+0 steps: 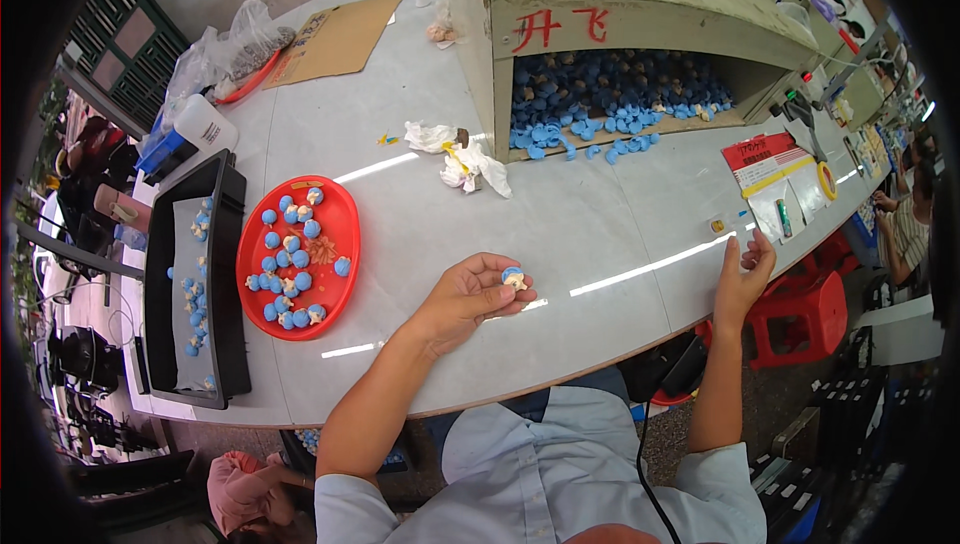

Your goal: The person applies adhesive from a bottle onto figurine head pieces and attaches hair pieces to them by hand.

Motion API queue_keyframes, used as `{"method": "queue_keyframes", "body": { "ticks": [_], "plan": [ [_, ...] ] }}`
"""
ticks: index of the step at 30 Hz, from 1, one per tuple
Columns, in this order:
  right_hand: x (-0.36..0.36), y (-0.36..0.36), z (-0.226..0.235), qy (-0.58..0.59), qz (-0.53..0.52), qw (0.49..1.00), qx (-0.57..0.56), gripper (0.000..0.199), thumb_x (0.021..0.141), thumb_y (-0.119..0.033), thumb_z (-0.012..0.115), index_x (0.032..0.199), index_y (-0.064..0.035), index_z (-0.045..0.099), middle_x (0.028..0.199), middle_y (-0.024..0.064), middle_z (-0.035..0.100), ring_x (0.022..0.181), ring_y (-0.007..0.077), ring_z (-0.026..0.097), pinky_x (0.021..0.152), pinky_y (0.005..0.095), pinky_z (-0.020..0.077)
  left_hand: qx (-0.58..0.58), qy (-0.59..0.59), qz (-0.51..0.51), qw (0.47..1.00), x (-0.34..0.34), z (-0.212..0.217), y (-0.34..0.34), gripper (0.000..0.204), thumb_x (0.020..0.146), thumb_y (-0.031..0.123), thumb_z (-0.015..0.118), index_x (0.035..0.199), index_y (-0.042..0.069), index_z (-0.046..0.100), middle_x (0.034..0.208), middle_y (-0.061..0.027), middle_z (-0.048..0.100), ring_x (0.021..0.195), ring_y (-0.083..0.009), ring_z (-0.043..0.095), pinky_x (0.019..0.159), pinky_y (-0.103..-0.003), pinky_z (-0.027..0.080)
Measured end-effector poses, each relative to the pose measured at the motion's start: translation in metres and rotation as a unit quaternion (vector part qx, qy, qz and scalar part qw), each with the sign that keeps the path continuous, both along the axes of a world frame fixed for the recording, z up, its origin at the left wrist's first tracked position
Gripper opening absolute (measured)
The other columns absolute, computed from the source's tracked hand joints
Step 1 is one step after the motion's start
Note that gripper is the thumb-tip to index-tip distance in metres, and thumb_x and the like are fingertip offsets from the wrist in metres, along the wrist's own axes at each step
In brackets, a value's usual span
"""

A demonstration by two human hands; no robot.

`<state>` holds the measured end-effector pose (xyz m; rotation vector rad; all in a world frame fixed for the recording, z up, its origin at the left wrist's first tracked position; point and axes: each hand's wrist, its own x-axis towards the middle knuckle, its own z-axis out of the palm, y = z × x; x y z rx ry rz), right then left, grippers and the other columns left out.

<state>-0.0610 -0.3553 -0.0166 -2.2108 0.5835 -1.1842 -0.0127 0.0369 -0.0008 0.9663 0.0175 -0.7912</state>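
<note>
Running from left to right: a black rectangular tray (pixel 232 274) with a pale liner sheet carries a few small blue pieces. Just beside it lies a glossy red oval plate (pixel 343 214) of smooth plastic, loaded with rounded blue-and-cream figurines (pixel 285 279), each with a matte blue cap over a pale base. Both rest on a smooth, light grey table (pixel 590 234) with a curved front edge that reflects strips of light.

Left hand (pixel 470 294): forearm bare, angled up from the lower edge, wrist over the table near its front. The fingers (pixel 500 269) curl inward and pinch one small blue-capped figurine (pixel 514 277) between thumb and fingertips, just above the table surface and well apart from the red plate.

Behind, crumpled white tissue (pixel 470 159) lies before a worn, off-white wooden box (pixel 600 4) whose open front shows a heap of blue caps (pixel 610 94).

Right hand (pixel 745 269): forearm raised nearly vertical at the table's right edge, the fingers loosely spread and released, holding nothing, the tips near the table rim. A red-and-white printed card (pixel 765 159) and a roll of yellow tape (pixel 827 181) lie beyond it; a red plastic stool (pixel 800 309) stands below.
</note>
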Motion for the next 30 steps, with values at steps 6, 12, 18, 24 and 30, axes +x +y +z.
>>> {"method": "queue_keyframes", "body": {
  "ticks": [6,12,18,24,30],
  "plan": [
    [0.014,0.063,0.037,-0.072,0.211,0.973,-0.058,0.013,0.086,0.003,0.062,0.099,0.0004,0.061,0.086,0.0053,0.055,0.07,0.0121,0.048,0.065,0.0247,0.0413,-0.011,0.002,-0.001,1.0,0.001,-0.001,0.001,0.034,0.091,0.005,0.063,0.123,0.002,0.053,0.12,-0.0158,0.062,0.111,-0.0261,0.063,0.091,-0.032,0.055],
    [0.053,0.087,0.05,0.063,0.305,0.95,0.024,0.012,0.085,0.002,0.062,0.097,-0.0003,0.062,0.084,0.0072,0.062,0.07,0.0137,0.055,0.062,0.027,0.0435,-0.031,0.015,-0.012,0.999,0.004,-0.001,0.0,0.033,0.092,0.005,0.062,0.123,0.001,0.053,0.12,-0.0168,0.062,0.111,-0.0256,0.063,0.091,-0.032,0.055],
    [0.097,0.071,0.04,0.134,0.246,0.954,-0.102,0.014,0.083,0.0,0.063,0.096,-0.004,0.063,0.087,0.0115,0.065,0.079,0.0275,0.064,0.069,0.0361,0.0496,-0.016,0.016,0.007,1.0,0.001,0.001,0.004,0.031,0.091,0.005,0.063,0.121,0.001,0.054,0.12,-0.0174,0.062,0.108,-0.0246,0.064,0.089,-0.031,0.056],
    [0.135,0.086,0.036,0.223,0.288,0.922,-0.129,0.019,0.081,-0.002,0.065,0.099,-0.0053,0.064,0.097,0.0124,0.063,0.088,0.0318,0.063,0.075,0.0406,0.0506,-0.032,0.006,0.022,0.999,0.001,-0.007,0.004,0.031,0.09,0.005,0.065,0.119,0.003,0.054,0.118,-0.0141,0.062,0.109,-0.0241,0.063,0.091,-0.032,0.054],
    [0.151,0.085,0.021,0.242,0.275,0.912,-0.185,0.022,0.079,-0.003,0.068,0.099,-0.0045,0.063,0.097,0.0137,0.061,0.086,0.0331,0.063,0.074,0.0416,0.0505,-0.03,0.006,0.02,0.999,0.002,-0.007,-0.001,0.033,0.089,0.005,0.066,0.12,0.004,0.054,0.117,-0.0121,0.063,0.11,-0.024,0.063,0.091,-0.032,0.054]
  ]
}}
